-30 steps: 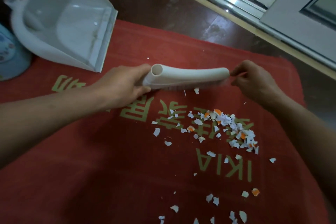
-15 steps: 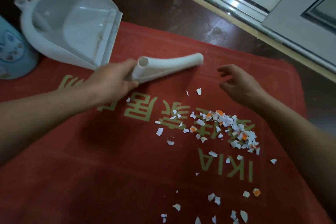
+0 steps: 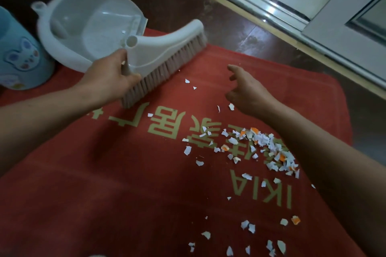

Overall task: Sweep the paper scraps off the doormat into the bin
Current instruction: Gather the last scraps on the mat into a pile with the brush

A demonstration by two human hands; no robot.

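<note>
A red doormat (image 3: pixel 104 183) with gold lettering covers most of the head view. White and orange paper scraps (image 3: pixel 265 148) lie heaped at its right of centre, with more scattered toward the near edge. My left hand (image 3: pixel 108 77) grips the near end of a white brush head (image 3: pixel 158 48), tilted so its bristles show and point down toward the mat. My right hand (image 3: pixel 246 92) hovers over the mat to the right of the brush, fingers loose and holding nothing. A white dustpan (image 3: pixel 83 25) lies at the mat's far left corner, just behind the brush.
A light blue bin (image 3: pixel 18 54) with a rabbit picture stands at the far left, next to the dustpan. Dark wooden floor (image 3: pixel 208 2) lies beyond the mat, and a white sliding door frame (image 3: pixel 313 16) runs across the top right.
My right hand let go of the brush's far end and drew back. My left hand turned the brush over toward the dustpan, so the bristles now show.
</note>
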